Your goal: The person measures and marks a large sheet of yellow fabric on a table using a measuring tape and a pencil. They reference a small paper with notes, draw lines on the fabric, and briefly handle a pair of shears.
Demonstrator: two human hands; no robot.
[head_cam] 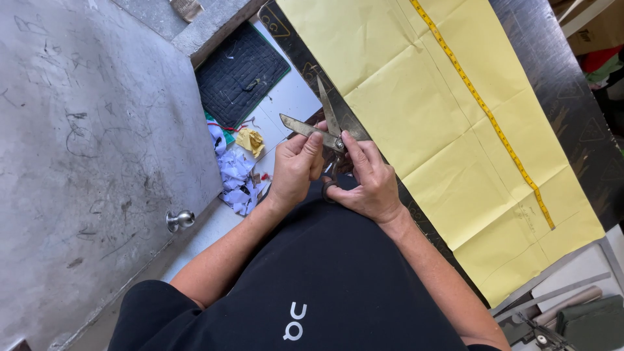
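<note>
Both my hands hold a large pair of metal scissors (320,127) in front of my black shirt, its blades spread apart and pointing away from me. My left hand (294,170) grips one blade near the pivot, thumb on top. My right hand (367,182) holds the scissors at the pivot and handle, forefinger pressed on the screw. To the right lies a big creased yellow paper sheet (448,130) on a dark table (572,91), with a yellow measuring tape (484,107) stretched along it.
A pile of white and coloured fabric scraps (237,172) lies on the floor beside a dark quilted mat (240,71). A grey door with a round metal knob (180,220) stands at left. Metal rulers and tools (552,305) lie at the lower right.
</note>
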